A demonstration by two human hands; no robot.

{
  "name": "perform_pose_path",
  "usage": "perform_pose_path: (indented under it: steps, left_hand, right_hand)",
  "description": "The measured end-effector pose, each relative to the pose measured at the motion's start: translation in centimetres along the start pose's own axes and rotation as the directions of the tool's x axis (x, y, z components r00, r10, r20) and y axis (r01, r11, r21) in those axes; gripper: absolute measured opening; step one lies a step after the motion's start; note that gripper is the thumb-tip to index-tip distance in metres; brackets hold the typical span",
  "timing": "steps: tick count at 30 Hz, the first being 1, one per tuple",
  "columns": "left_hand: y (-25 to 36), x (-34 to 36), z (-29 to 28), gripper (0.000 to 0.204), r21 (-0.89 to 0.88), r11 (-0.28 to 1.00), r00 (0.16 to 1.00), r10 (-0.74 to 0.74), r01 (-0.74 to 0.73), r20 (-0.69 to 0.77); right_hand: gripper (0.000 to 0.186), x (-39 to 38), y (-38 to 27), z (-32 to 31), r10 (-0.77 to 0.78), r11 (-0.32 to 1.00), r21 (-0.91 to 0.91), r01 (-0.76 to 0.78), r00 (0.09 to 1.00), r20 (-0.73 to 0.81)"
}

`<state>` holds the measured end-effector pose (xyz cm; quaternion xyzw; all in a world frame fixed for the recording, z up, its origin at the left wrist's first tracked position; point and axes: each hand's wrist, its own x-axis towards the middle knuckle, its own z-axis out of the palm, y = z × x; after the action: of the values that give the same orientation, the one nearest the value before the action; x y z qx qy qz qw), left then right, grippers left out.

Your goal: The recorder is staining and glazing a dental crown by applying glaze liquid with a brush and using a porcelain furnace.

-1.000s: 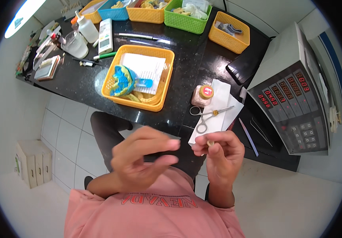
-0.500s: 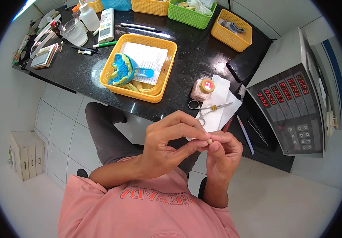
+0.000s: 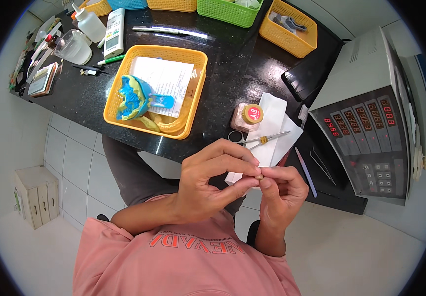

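In front of my chest, my left hand (image 3: 218,176) and my right hand (image 3: 279,192) meet fingertip to fingertip. Both are closed in a pinch around one small tooth-coloured piece (image 3: 260,177), possibly a dental crown, mostly covered by the fingers. Just beyond the hands, scissor-handled forceps (image 3: 277,136) with a small tan bit near the hinge lie on white paper (image 3: 273,108). A jar of pinkish material (image 3: 245,117) with a gold-coloured lid stands beside them. Further left, a yellow basket (image 3: 199,98) holds a blue-and-yellow dental impression (image 3: 133,98) in a blue tray, plus a printed sheet.
At the right a control box (image 3: 366,133) with red digits stands on the black counter (image 3: 232,54), near tweezers (image 3: 322,166), a purple file (image 3: 306,172) and a dark flat device (image 3: 311,74). Bottles, a cup (image 3: 73,47) and more baskets (image 3: 288,32) line the back.
My view has shifted slightly, so the basket sits further left and lower. Both hands stay together; the small piece looks turned between the fingertips.
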<state>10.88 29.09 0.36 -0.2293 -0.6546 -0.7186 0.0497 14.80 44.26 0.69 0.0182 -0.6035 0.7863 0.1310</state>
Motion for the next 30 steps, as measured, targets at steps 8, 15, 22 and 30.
perform_pose_path:
  steps: [8,15,22,30]
  left_hand:
    - [-0.93,0.57,0.35,0.02,-0.047,0.998,0.999,-0.036,0.036,-0.005]
    - [-0.83,0.63,0.65,0.019,0.03,0.999,1.0,0.018,-0.017,-0.025]
    - [-0.83,0.4,1.07,0.019,0.078,0.997,0.996,0.029,-0.022,-0.083]
    - [-0.68,0.22,1.08,0.018,0.032,0.999,0.998,-0.02,0.022,-0.053]
  right_hand:
    - [0.013,0.59,-0.03,-0.86,-0.083,0.982,-0.169,0.089,0.996,0.039]
    - [0.013,0.68,-0.32,-0.69,-0.046,0.99,-0.134,0.049,0.999,0.026]
    - [0.013,0.53,-0.16,-0.85,-0.046,0.99,-0.134,0.048,0.999,0.018]
    - [0.013,0.38,-0.34,-0.94,-0.036,0.991,-0.13,0.039,0.999,0.021]
